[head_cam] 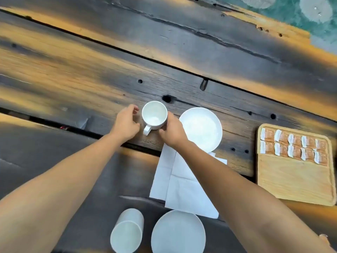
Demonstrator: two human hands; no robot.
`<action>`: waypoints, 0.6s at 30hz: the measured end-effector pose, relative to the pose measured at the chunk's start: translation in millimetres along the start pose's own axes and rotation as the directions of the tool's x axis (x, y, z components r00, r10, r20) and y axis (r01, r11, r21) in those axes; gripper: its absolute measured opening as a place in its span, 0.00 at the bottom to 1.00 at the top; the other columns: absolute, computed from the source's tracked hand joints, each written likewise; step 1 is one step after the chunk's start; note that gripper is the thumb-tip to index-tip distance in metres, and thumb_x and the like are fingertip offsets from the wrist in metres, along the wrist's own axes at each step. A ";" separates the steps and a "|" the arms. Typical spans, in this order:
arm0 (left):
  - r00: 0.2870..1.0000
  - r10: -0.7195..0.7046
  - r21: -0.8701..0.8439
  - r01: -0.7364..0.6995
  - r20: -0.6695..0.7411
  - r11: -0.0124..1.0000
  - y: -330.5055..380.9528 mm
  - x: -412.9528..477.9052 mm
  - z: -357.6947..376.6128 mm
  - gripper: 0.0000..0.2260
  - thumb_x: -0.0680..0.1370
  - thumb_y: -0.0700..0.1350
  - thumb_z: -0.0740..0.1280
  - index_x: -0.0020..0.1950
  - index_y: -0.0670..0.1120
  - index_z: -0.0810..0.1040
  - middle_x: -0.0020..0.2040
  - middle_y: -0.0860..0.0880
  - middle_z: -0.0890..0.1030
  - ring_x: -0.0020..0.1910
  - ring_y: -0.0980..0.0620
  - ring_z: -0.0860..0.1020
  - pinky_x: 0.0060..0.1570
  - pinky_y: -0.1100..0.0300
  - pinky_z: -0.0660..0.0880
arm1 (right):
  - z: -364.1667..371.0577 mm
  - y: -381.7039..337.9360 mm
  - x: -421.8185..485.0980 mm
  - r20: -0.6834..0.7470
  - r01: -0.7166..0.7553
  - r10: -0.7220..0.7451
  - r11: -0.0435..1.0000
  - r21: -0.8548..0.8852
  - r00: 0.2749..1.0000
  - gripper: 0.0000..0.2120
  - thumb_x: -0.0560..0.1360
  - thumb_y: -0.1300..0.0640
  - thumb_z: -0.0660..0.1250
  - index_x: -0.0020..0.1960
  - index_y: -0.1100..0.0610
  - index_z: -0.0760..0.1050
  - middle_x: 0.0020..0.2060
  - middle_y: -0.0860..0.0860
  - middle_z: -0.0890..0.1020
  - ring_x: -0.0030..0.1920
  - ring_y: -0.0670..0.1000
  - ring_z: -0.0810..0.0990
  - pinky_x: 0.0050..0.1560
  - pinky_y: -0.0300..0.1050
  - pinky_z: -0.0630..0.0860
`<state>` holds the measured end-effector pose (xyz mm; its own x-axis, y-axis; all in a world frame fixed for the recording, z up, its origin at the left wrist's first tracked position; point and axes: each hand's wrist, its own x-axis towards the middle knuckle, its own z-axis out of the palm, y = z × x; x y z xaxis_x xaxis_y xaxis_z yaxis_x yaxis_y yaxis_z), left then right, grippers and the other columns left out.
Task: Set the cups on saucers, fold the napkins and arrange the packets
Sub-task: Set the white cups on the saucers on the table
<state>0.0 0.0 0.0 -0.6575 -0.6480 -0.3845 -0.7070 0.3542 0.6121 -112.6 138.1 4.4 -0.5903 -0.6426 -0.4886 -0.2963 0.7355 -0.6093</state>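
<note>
The right hand (pixel 171 133) grips the white cup (pixel 154 115) by its right wall, while the left hand (pixel 126 123) hangs loosely curled and empty just beside the cup's other side, not touching it. The cup stands on the bare bench (pixel 73 79), handle toward the person, just left of an empty saucer (pixel 200 127). Nearer the person, a second cup (pixel 127 231) and a second saucer (pixel 178 232) sit side by side, apart. The napkins (pixel 180 183) lie flat and overlapping, seemingly unfolded. Packets (pixel 293 146) already sit in two neat rows on the wooden tray (pixel 295 181). Judging by this, both cups and the napkins remain to do.
</note>
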 end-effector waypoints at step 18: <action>0.998 -0.004 -0.311 0.025 0.068 0.950 23.0 -10.1 17.8 0.32 0.67 0.34 0.73 0.67 0.57 0.73 0.58 0.53 0.81 0.58 0.51 0.78 0.58 0.52 0.77 | -3.7 -10.4 -3.8 -0.044 -0.116 0.146 0.908 0.402 0.988 0.34 0.65 0.60 0.76 0.68 0.50 0.71 0.60 0.50 0.81 0.61 0.53 0.78 0.62 0.53 0.76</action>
<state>-14.3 26.7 5.6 -0.6705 -0.6023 -0.4333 -0.6077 0.1107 0.7864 -110.1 133.7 14.9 -0.6599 -0.5181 -0.5442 0.1012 0.6564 -0.7476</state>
